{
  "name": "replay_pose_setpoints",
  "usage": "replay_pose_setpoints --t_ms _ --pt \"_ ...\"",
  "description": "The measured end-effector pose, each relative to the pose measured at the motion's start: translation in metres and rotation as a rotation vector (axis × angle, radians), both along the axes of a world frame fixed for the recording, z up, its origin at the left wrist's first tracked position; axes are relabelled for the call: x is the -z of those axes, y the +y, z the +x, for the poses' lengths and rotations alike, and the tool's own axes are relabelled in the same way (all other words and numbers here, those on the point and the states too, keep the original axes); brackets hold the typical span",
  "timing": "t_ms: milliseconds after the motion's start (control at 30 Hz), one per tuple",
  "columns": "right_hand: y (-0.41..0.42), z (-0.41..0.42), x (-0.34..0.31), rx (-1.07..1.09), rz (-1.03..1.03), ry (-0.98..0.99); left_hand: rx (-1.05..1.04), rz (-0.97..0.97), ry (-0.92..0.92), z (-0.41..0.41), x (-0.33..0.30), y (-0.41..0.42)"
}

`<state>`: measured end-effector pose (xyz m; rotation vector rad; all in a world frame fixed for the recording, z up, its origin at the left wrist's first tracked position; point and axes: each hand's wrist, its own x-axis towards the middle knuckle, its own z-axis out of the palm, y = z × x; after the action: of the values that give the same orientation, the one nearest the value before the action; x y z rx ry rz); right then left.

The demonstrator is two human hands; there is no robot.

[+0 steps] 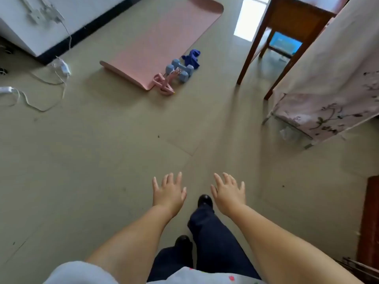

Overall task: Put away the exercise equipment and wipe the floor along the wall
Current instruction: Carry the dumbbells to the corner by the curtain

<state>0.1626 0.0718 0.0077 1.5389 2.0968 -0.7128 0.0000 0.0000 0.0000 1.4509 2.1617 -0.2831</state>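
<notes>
Both the left hand [169,193] and right hand [228,193] are spread, holding nothing. The dumbbells [180,71] lie far ahead, well apart, beside the pink mat [160,42], whose long axis runs away toward the far right.

Floor count: one pink mat [164,37], two blue dumbbells [180,70], one pink resistance band [163,86], one blue cloth [192,58]. My two hands [170,194], both empty.

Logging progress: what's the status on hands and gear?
Left hand and right hand open, empty. Pink mat, blue dumbbells, pink resistance band on floor ahead, untouched. Path clear.
</notes>
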Motion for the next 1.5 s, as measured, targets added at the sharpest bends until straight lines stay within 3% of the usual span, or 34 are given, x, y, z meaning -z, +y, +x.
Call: replay_pose_setpoints --t_ms 333,700,967,1233,1367,1500 --pt "0.194 -0.022 0.003 -0.012 0.044 0.028 -0.054 0.042 0.029 -0.033 -0.004 0.201" --pt "0.434 -0.074 -0.02 -0.055 0.113 0.051 -0.158 0.116 -0.062 -0.062 -0.037 0.43" --pt "0.607 -0.159 -0.01 -0.138 0.121 0.049 -0.272 0.117 -0.042 -0.173 -0.014 0.599" --pt "0.802 -0.26 -0.04 -0.059 0.151 0.076 -0.222 0.175 -0.048 -0.272 -0.053 0.799" --pt "0.867 -0.302 -0.035 -0.14 0.099 0.076 -0.232 0.161 -0.085 -0.298 -0.041 0.856" --pt "0.945 -0.347 -0.014 -0.303 0.058 0.047 -0.387 0.079 -0.106 -0.341 -0.004 0.903"
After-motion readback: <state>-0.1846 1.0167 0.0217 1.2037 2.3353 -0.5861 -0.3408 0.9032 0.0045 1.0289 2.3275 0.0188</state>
